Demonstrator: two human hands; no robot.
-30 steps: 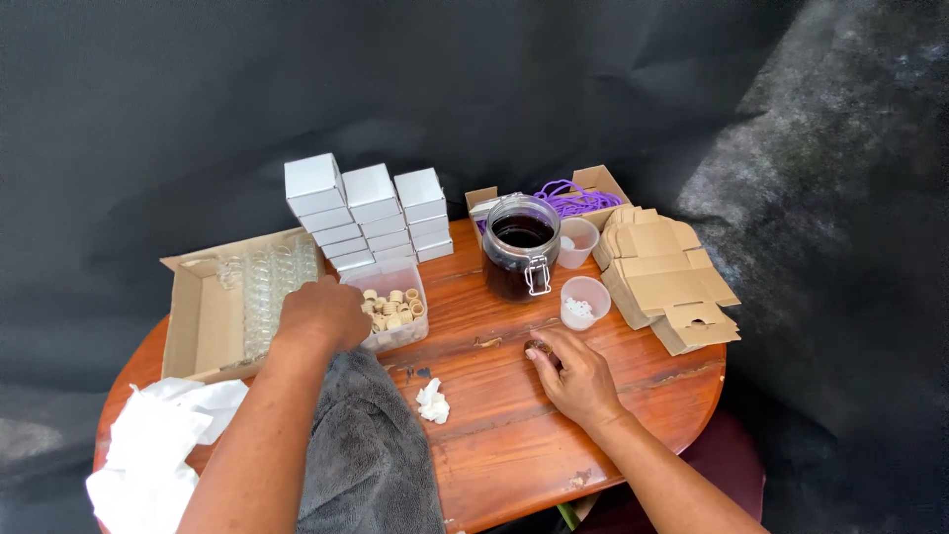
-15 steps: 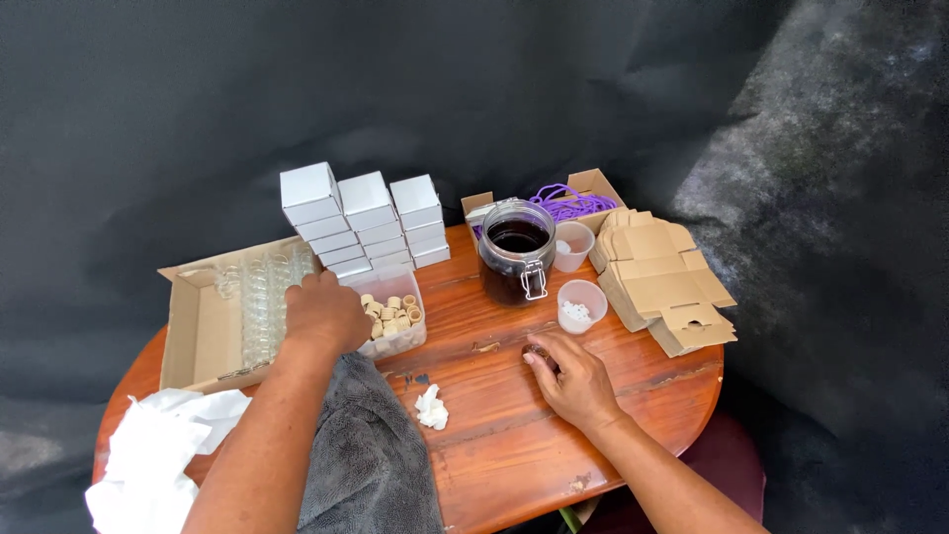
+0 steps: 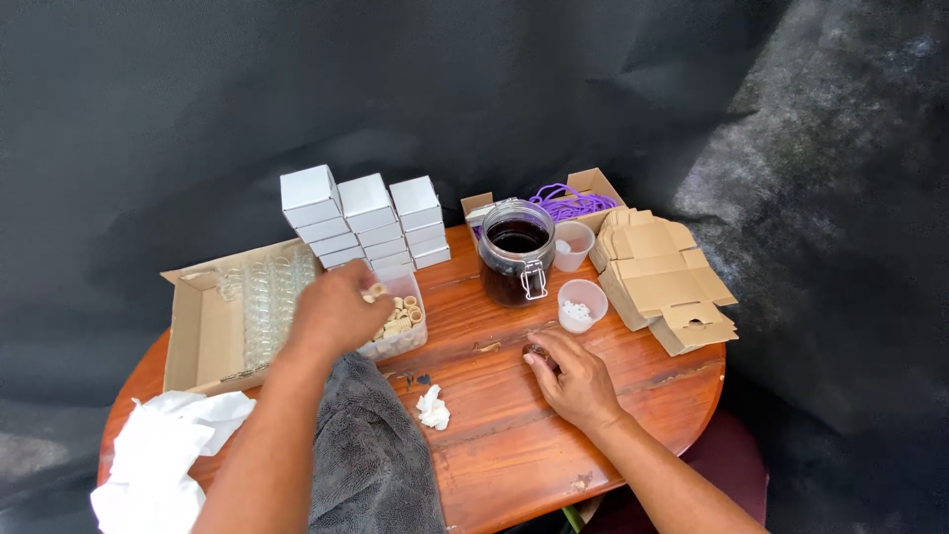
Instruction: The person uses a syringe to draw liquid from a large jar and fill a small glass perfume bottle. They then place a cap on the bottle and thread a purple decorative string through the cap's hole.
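1. The left hand [image 3: 336, 311] is raised over a clear tub [image 3: 397, 326] of small corks, fingers drawn together and pinching one cork [image 3: 375, 292] at their tips; the hand covers part of the tub.
2. The right hand [image 3: 571, 374] lies palm down on the wooden counter [image 3: 514, 435], fingers curled over a small dark thing [image 3: 537, 352] that is mostly hidden, so what it is cannot be told.
3. Just left of the tub, an open cardboard box [image 3: 203, 331] holds rows of clear glass vials [image 3: 265, 302], hard to count.
4. Behind the tub stand three stacks of white boxes [image 3: 364, 220].
5. A glass jar [image 3: 515, 253] of dark liquid stands past the right hand, with two small plastic cups [image 3: 581, 303] beside it.
6. Flat cardboard blanks [image 3: 660, 277] are piled at the right; purple cord [image 3: 563, 203] lies in a box behind.
7. A grey towel [image 3: 371, 455] and white tissue [image 3: 163, 455] run off the lower edge.
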